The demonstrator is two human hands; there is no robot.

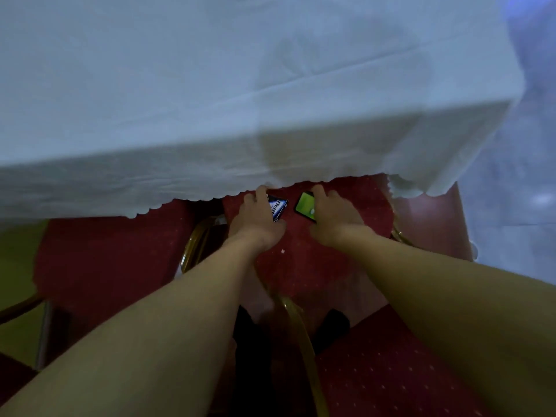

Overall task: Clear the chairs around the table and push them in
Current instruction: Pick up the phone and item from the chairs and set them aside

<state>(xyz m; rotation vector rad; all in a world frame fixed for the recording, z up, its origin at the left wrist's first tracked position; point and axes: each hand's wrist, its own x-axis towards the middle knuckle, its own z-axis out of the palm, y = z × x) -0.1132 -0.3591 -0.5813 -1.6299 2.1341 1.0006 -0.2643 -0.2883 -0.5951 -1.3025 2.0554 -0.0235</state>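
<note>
Both hands rest on small packets on the red chair seat [301, 260]: left hand [258, 218] covers a blue-white packet [278, 207], right hand [334, 215] a green packet [305, 204] — neither closed yet. Under the tablecloth hem [210, 182] a loose pinch could drop them.

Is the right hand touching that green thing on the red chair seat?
Touching. In the head view the right hand lies over one edge of the green object on the chair seat, with no gap showing.
</note>
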